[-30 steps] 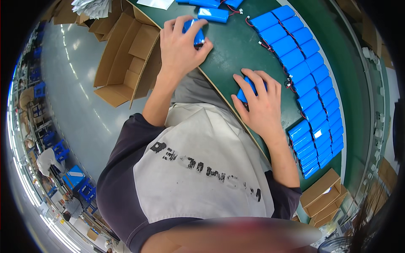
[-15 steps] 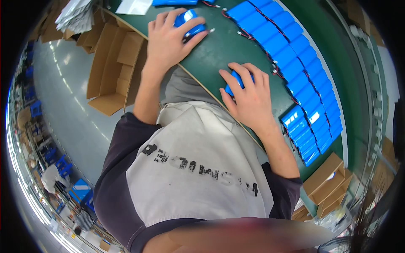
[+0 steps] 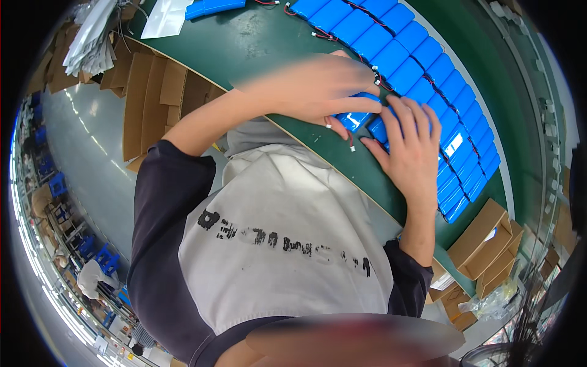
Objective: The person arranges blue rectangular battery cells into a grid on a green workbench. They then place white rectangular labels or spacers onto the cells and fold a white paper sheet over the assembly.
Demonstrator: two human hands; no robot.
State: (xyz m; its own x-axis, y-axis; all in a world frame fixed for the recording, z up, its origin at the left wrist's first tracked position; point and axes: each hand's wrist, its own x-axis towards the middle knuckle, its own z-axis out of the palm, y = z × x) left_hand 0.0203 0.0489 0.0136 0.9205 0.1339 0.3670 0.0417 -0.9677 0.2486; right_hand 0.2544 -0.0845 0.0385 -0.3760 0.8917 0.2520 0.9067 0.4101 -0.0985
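Observation:
My left hand (image 3: pixel 318 85), blurred by motion, grips a blue battery pack (image 3: pixel 354 117) with short red and black leads and sets it down on the green table (image 3: pixel 263 46). My right hand (image 3: pixel 406 144) lies right beside it. Its fingers are spread over another blue pack (image 3: pixel 376 129), which sits between the thumb and forefinger. Both hands meet at the near edge of a long row of blue packs (image 3: pixel 428 67) that runs along the table.
Another blue pack (image 3: pixel 214 6) and a white sheet (image 3: pixel 165 18) lie at the table's far end. Open cardboard boxes stand on the floor to the left (image 3: pixel 153 98) and right (image 3: pixel 483 238). A pile of silvery bags (image 3: pixel 92 43) sits at the upper left.
My left hand has swung to the right with a blue pack, from the table's far end to beside my right hand. My right hand stays on its pack.

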